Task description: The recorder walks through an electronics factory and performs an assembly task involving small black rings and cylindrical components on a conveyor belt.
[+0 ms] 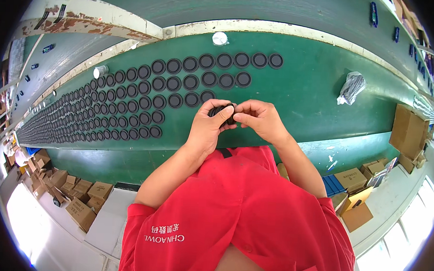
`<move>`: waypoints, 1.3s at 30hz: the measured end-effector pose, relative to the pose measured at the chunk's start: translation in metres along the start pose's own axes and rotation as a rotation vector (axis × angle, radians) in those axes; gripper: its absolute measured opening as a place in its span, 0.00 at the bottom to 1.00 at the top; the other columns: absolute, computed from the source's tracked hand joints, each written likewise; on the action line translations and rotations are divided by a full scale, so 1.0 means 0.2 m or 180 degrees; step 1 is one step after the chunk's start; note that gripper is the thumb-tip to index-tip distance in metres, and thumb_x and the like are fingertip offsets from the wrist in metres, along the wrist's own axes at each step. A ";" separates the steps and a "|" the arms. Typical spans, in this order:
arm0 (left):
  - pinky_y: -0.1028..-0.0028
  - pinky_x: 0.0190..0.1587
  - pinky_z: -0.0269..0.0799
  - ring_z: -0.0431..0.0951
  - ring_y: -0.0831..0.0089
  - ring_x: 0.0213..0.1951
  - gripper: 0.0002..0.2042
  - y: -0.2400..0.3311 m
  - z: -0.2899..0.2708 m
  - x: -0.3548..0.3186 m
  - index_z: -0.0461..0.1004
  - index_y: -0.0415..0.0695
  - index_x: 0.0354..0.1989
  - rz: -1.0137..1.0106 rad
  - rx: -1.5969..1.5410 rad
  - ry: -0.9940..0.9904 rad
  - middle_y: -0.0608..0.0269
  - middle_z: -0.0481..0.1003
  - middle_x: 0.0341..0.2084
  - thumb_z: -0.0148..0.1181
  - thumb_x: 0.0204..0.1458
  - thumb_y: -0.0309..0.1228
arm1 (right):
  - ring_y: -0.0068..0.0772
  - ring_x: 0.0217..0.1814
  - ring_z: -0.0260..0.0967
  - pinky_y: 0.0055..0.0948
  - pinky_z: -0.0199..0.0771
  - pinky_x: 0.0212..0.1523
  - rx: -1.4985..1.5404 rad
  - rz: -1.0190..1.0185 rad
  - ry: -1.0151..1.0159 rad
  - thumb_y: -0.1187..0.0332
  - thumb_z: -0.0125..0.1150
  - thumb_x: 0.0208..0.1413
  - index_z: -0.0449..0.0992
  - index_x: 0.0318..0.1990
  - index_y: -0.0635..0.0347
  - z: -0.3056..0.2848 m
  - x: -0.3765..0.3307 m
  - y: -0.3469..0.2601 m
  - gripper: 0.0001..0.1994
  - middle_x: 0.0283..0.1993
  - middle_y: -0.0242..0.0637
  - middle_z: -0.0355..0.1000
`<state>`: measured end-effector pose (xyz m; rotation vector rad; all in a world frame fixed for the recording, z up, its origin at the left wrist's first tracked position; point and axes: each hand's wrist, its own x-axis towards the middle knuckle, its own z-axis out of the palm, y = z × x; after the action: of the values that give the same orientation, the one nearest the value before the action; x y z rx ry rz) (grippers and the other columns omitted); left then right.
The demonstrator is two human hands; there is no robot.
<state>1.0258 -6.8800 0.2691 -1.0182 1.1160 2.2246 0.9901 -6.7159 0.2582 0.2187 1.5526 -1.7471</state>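
Close to the front of my body, my left hand (205, 127) wraps around a short stack of black round caps (215, 111). The fingers and thumb of my right hand (263, 119) pinch at the stack's right end; whether they have a single cap between them is hard to make out. Beyond and to the left, many more black round caps (190, 82) lie flat in long rows on a green tabletop (306, 81). The rows run off toward the far left, and the nearest caps lie just past my left hand.
A crumpled clear plastic bag (352, 87) lies at the right. White round pieces (220, 38) sit along the far edge, by a chipped white metal post (86, 16). Behind runs a grey-green belt (300, 13) with small blue items. Cardboard boxes (80, 212) stand at both sides.
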 end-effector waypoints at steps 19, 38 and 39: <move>0.68 0.42 0.76 0.76 0.67 0.42 0.10 0.01 0.05 0.05 0.68 0.41 0.42 -0.0026 0.0180 0.0102 0.60 0.72 0.40 0.59 0.54 0.28 | 0.18 0.25 0.68 0.18 0.68 0.27 -0.1633 -0.0345 0.1792 0.68 0.64 0.49 0.76 0.34 0.65 -0.28 0.15 0.00 0.10 0.25 0.30 0.72; 0.63 0.48 0.75 0.75 0.59 0.47 0.09 0.01 0.10 0.09 0.66 0.42 0.39 0.0008 -0.0261 0.0012 0.57 0.70 0.42 0.59 0.51 0.24 | 0.18 0.25 0.68 0.20 0.68 0.27 -0.0990 -0.0153 0.1928 0.69 0.63 0.51 0.76 0.35 0.65 -0.46 0.15 0.03 0.08 0.23 0.31 0.71; 0.63 0.48 0.75 0.75 0.59 0.47 0.09 0.01 0.10 0.08 0.66 0.42 0.39 0.0011 -0.0255 0.0008 0.57 0.70 0.42 0.59 0.51 0.24 | 0.18 0.24 0.68 0.20 0.67 0.26 -0.1287 -0.0112 0.1972 0.69 0.63 0.51 0.75 0.36 0.64 -0.46 0.16 0.03 0.09 0.23 0.31 0.70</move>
<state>1.0063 -6.8640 0.2648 -1.0525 1.0381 2.2876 0.9384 -6.6456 0.2129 0.5677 2.3236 -1.4118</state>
